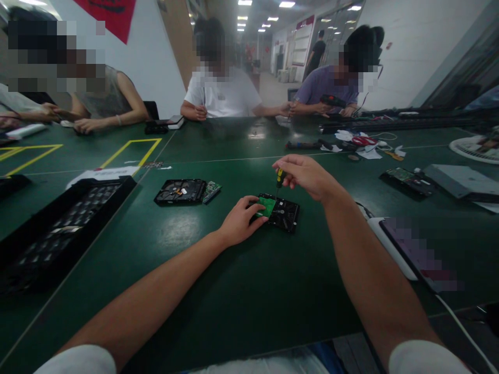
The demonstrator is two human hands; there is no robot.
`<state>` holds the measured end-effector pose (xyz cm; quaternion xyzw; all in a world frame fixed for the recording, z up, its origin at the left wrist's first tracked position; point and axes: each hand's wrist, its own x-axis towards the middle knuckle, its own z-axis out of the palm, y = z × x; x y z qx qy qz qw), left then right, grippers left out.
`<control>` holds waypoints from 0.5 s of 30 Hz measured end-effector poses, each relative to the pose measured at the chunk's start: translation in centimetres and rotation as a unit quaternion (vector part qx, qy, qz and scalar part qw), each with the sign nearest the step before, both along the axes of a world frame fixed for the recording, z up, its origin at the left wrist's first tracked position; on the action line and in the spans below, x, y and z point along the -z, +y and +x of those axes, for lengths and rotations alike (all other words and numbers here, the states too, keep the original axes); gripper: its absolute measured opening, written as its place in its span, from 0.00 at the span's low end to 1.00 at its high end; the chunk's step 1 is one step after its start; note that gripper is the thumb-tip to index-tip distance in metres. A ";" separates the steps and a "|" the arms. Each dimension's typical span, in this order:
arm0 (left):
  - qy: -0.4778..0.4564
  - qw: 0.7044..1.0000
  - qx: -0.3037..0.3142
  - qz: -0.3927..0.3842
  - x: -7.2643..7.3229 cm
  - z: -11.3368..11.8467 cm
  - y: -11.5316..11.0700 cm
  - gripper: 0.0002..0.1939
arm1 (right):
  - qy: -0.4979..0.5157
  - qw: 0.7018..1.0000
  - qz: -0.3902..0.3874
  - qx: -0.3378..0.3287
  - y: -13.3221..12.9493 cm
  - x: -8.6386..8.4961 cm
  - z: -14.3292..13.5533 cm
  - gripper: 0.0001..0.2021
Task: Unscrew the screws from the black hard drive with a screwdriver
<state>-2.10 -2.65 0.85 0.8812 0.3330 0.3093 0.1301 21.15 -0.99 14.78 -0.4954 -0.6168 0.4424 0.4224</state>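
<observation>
Here, the right hand [306, 174] is gripping a yellow-and-black screwdriver [280, 177], its fingers clamped on the handle and the shaft pointing down at the hard drive [286, 214]. The drive is lying on the green worktop [234, 291], in front of the person, with its green circuit board [266, 205] facing up. The left hand [244, 221] is steadying the drive from the left, its fingers spread slightly apart over the board and the near edge. Further left, a second drive [181, 191] is resting just beside a loose circuit board [211, 191], and a long black tray [66, 228] is sitting beyond them. Over on the right, a phone [415, 252] is lying by a white device [390, 244]. Across the worktop, several people are sitting.
</observation>
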 end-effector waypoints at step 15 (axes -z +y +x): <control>0.002 1.000 0.001 0.006 0.4 0.0 0.2 0.19 | 0.033 0.999 -0.017 0.008 -0.1 -0.3 -0.3 0.03</control>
